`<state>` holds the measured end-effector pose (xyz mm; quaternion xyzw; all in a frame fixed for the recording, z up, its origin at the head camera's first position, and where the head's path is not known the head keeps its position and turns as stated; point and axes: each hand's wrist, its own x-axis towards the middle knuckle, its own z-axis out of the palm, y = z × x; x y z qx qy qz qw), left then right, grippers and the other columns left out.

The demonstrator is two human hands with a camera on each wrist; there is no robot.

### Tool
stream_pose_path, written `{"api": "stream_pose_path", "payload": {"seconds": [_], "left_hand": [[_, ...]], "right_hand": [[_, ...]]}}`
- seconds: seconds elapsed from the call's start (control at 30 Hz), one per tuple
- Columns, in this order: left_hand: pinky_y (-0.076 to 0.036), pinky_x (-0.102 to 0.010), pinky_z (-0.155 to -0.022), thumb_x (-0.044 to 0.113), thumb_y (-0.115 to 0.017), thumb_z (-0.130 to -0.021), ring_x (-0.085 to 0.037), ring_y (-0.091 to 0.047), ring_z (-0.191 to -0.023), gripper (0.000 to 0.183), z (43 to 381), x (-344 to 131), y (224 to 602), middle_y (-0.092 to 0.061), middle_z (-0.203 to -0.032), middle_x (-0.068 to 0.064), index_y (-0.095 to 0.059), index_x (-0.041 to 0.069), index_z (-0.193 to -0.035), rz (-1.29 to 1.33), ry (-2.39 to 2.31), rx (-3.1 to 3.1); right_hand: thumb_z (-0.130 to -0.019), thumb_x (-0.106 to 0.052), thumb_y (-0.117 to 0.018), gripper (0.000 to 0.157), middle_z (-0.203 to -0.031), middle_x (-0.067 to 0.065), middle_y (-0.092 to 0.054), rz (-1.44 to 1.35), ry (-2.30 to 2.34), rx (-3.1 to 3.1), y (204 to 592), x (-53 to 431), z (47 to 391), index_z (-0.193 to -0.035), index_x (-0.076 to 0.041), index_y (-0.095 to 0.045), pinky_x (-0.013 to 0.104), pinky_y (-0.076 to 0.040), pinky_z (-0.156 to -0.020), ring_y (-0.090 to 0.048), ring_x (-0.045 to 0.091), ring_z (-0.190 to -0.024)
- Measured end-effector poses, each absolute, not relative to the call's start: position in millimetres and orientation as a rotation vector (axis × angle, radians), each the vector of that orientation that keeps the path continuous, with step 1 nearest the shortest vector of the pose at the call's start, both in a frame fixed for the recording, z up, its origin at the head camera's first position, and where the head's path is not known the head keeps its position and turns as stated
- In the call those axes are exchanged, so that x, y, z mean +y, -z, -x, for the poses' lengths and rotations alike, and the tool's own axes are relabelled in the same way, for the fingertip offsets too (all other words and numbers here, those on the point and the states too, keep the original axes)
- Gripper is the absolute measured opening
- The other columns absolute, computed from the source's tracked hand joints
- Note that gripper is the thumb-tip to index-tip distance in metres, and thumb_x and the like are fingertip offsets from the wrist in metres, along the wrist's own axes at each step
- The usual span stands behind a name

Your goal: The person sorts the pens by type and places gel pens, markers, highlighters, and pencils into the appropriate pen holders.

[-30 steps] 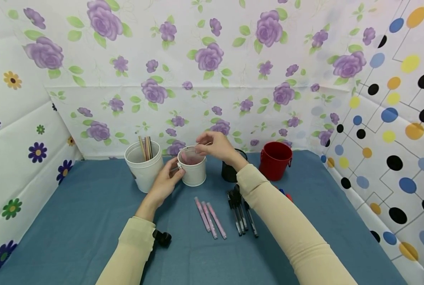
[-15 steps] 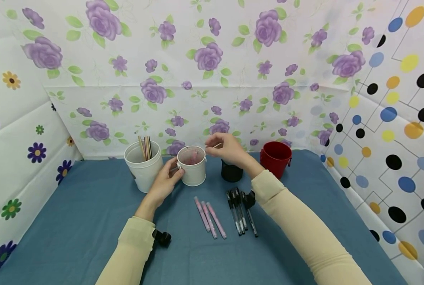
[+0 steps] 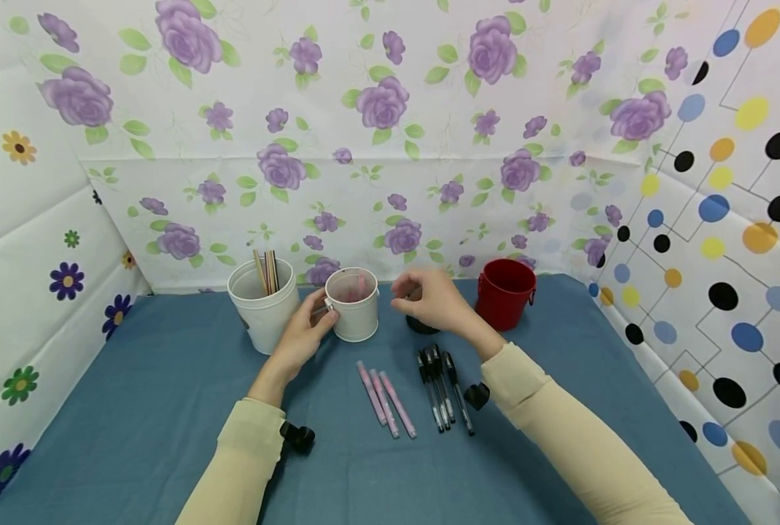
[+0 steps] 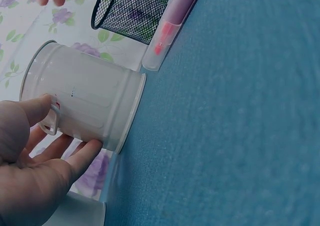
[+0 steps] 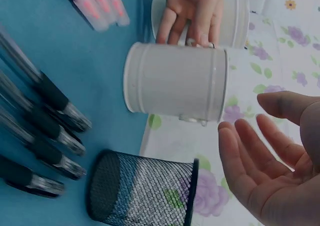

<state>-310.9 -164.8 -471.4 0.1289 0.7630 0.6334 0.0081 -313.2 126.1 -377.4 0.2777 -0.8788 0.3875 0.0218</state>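
Observation:
My left hand (image 3: 302,332) holds the side of a small white bucket (image 3: 356,321) that stands upright on the table. In the left wrist view, its thumb (image 4: 37,108) is at the bucket's side lug and the fingers lie against the wall. Something pink shows inside the bucket, its shape hard to make out. To the right of the bucket, my right hand (image 3: 432,299) hovers in front of a black mesh pen cup (image 5: 145,188). Its fingers are loosely bent and hold nothing in the right wrist view. Several pink pens (image 3: 386,405) lie in front of the bucket.
Several black-capped gel pens (image 3: 439,390) lie right of the pink ones. A larger white bucket (image 3: 263,321) with thin sticks (image 3: 270,273) stands at the left, a red bucket (image 3: 504,295) at the right. Floral sheeting (image 3: 390,197) rises behind the blue cloth (image 3: 337,474).
My right hand has drawn back from above the white bucket's rim toward the right, over the mesh cup. The left hand stays on the bucket, which has not visibly moved.

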Motion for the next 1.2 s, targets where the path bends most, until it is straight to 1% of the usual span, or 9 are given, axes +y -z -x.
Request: {"api": "stream_pose_path", "payload": {"seconds": [0.13,0.33,0.6,0.73,0.87,1.0,1.2], "left_hand": [[-0.037,-0.056,-0.124,0.013,-0.056,-0.112,-0.043,-0.038,-0.153,0.059,310.7,-164.9,470.8,-0.037,-0.165,-0.026,-0.031,0.006,-0.166,-0.389,-1.974,2.394],[-0.037,-0.056,-0.124,0.013,-0.055,-0.113,-0.043,-0.038,-0.153,0.059,309.8,-165.7,470.5,-0.037,-0.165,-0.026,-0.031,0.006,-0.166,-0.373,-1.967,2.401],[-0.036,-0.057,-0.125,0.014,-0.055,-0.113,-0.044,-0.037,-0.153,0.060,309.7,-165.8,471.3,-0.037,-0.165,-0.026,-0.030,0.005,-0.167,-0.389,-1.968,2.394],[-0.036,-0.057,-0.125,0.014,-0.055,-0.113,-0.043,-0.037,-0.153,0.060,310.4,-165.0,470.6,-0.037,-0.165,-0.026,-0.030,0.006,-0.166,-0.396,-1.973,2.381],[-0.036,-0.057,-0.124,0.012,-0.055,-0.112,-0.044,-0.038,-0.153,0.060,309.8,-164.2,468.8,-0.037,-0.164,-0.027,-0.030,0.005,-0.166,-0.400,-1.982,2.372],[-0.036,-0.057,-0.124,0.012,-0.055,-0.112,-0.044,-0.038,-0.153,0.060,309.5,-163.9,468.0,-0.037,-0.164,-0.027,-0.030,0.005,-0.166,-0.400,-1.982,2.375],[-0.036,-0.056,-0.125,0.013,-0.056,-0.112,-0.043,-0.037,-0.153,0.061,309.3,-164.6,468.2,-0.037,-0.165,-0.026,-0.030,0.006,-0.167,-0.391,-1.971,2.383]], "right_hand": [[-0.099,-0.018,-0.078,0.021,-0.105,0.004,-0.076,-0.844,-1.186,-2.758,384.3,127.8,298.0,-0.119,-0.010,-0.074,0.036,-0.062,-0.081,-0.073,0.017,-0.088],[-0.099,-0.016,-0.079,0.024,-0.102,0.003,-0.075,-0.866,-1.206,-2.784,397.0,126.2,282.6,-0.121,-0.008,-0.074,0.030,-0.062,-0.077,-0.072,0.013,-0.086],[-0.098,-0.015,-0.079,0.025,-0.102,0.005,-0.076,-0.893,-1.184,-2.792,412.6,126.0,267.7,-0.121,-0.008,-0.074,0.029,-0.060,-0.074,-0.073,0.022,-0.086],[-0.097,-0.015,-0.080,0.025,-0.099,0.004,-0.076,-0.899,-1.159,-2.798,422.5,125.3,261.3,-0.120,-0.008,-0.075,0.028,-0.060,-0.071,-0.072,0.019,-0.081],[-0.096,-0.014,-0.080,0.025,-0.096,0.003,-0.075,-0.904,-1.140,-2.831,429.4,121.6,254.5,-0.119,-0.005,-0.075,0.025,-0.058,-0.067,-0.069,0.013,-0.076],[-0.096,-0.013,-0.080,0.025,-0.093,0.003,-0.075,-0.902,-1.115,-2.878,432.7,114.1,246.4,-0.118,-0.003,-0.075,0.026,-0.055,-0.062,-0.065,0.008,-0.071],[-0.096,-0.012,-0.080,0.022,-0.082,0.002,-0.071,-0.958,-1.032,-2.901,439.7,100.3,236.6,-0.114,-0.002,-0.076,0.026,-0.052,-0.056,-0.059,0.006,-0.062]]}}
